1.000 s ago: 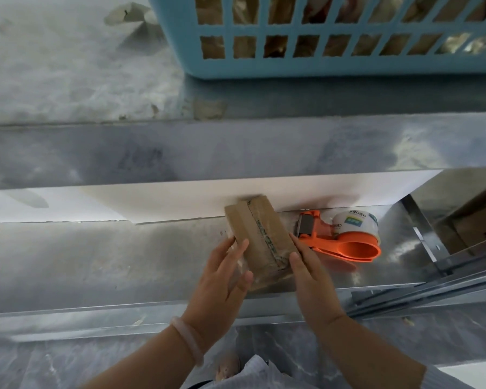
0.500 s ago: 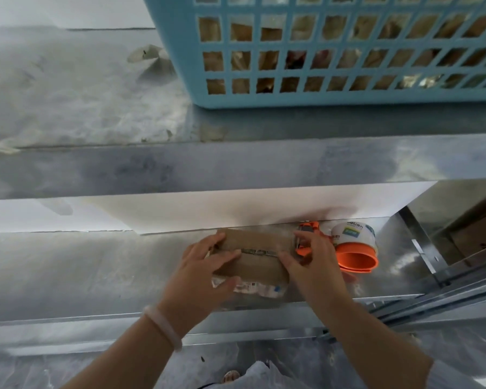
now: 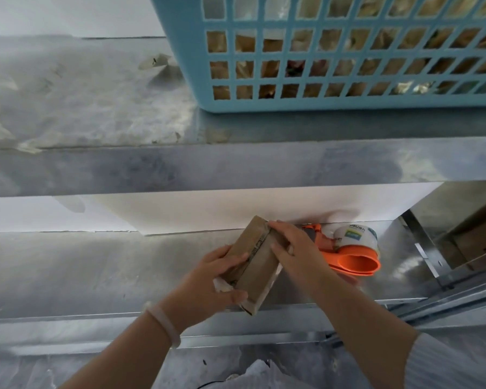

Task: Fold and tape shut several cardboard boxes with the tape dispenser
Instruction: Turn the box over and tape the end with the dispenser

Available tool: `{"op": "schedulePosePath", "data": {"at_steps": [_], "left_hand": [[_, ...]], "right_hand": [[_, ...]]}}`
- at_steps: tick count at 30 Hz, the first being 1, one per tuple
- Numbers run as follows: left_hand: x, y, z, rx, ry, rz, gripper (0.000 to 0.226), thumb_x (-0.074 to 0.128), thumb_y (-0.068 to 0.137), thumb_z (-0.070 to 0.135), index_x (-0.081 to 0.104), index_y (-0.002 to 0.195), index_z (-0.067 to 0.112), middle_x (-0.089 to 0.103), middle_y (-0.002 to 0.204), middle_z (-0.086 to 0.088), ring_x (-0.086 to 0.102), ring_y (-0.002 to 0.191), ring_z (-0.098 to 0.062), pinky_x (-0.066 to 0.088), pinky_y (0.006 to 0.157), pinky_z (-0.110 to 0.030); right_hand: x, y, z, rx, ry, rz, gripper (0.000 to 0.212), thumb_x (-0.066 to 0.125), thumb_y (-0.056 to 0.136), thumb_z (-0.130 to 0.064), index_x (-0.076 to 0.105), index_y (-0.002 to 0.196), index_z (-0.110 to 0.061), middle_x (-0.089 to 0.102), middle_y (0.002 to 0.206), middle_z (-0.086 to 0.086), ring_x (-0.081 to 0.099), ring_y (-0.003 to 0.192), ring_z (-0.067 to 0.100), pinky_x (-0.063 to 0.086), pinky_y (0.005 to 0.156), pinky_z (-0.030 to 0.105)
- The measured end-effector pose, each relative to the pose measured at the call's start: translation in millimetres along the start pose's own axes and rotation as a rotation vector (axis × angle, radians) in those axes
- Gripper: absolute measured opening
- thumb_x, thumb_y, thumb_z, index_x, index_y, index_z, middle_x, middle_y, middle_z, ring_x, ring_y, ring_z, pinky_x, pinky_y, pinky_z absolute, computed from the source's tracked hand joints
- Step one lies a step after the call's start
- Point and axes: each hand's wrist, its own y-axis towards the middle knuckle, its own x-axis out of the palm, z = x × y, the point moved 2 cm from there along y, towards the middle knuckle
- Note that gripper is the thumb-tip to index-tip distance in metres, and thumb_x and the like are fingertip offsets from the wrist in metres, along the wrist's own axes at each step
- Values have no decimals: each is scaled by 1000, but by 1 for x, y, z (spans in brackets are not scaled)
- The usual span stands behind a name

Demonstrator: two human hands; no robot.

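One cardboard box (image 3: 257, 265), one orange tape dispenser (image 3: 354, 262) at three o'clock, one blue basket (image 3: 199, 80) at one o'clock, two hands, left hand (image 3: 208, 287) and right hand (image 3: 298, 248)

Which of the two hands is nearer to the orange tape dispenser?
The right hand, holding the box right beside the tape dispenser; the left hand, wearing the pale bracelet, lies farther away.
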Motion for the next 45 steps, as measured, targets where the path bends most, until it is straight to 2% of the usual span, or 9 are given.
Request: {"op": "schedulePosePath", "data": {"at_steps": [7,15,19,30,33,36,40,43,45], "left_hand": [[46,-7,8,-60,-3,469,66,91,61,28,53,110,53,42,119,15,53,104,-4,48,92,-15],[64,4,14,-84,11,475,68,88,66,23,47,107,58,35,124,5,47,114,-15,52,97,-37],[63,5,6,-69,8,491,69,88,65,20,50,108,59,35,126,4,47,116,-16,53,94,-41],[63,3,24,-82,124,517,63,86,68,23,54,118,46,32,135,0,38,118,-10,45,103,-44],[56,2,52,220,335,603,48,77,75,36,63,120,29,46,125,2,40,114,-6,37,102,-31],[63,8,83,364,226,346,17,62,86,41,71,99,35,64,99,16,59,94,-1,45,83,-15],[105,26,124,-201,-266,-188,15,59,93,41,65,107,39,73,106,4,68,97,-7,55,89,-31],[127,39,144,-426,-632,-209,38,60,90,48,67,113,18,75,101,-4,70,99,-21,55,90,-39],[133,43,148,-459,-696,-144,44,62,86,54,69,107,16,75,97,-6,71,97,-26,55,89,-40]], "right_hand": [[-68,-15,41,101,-230,281,67,61,77,-2,49,138,-27,42,146,-5,39,136,20,31,114,35],[-119,-25,85,281,-444,96,97,69,75,-15,16,153,-35,2,163,-11,2,150,13,14,121,42],[-123,-26,100,313,-407,-37,100,72,77,-13,11,156,-25,23,159,2,23,145,20,24,116,32],[-113,-56,96,207,-474,134,76,83,70,-48,47,134,-30,56,124,-10,54,105,8,49,93,29],[-109,-75,91,209,-343,235,72,80,71,-53,48,132,-29,52,115,-14,57,99,9,54,88,33],[-105,-98,82,131,-305,405,71,84,68,-45,54,128,-22,48,107,-15,61,96,15,58,79,36],[-98,-118,69,-123,-394,692,65,88,60,-33,62,114,-7,57,99,-1,59,86,18,56,75,30],[-91,-125,58,-307,-464,781,58,87,66,-31,59,111,-9,63,101,8,55,95,19,40,94,14],[-87,-128,52,-385,-481,770,51,78,75,-37,58,115,-12,63,103,7,56,97,21,42,96,20]]}}
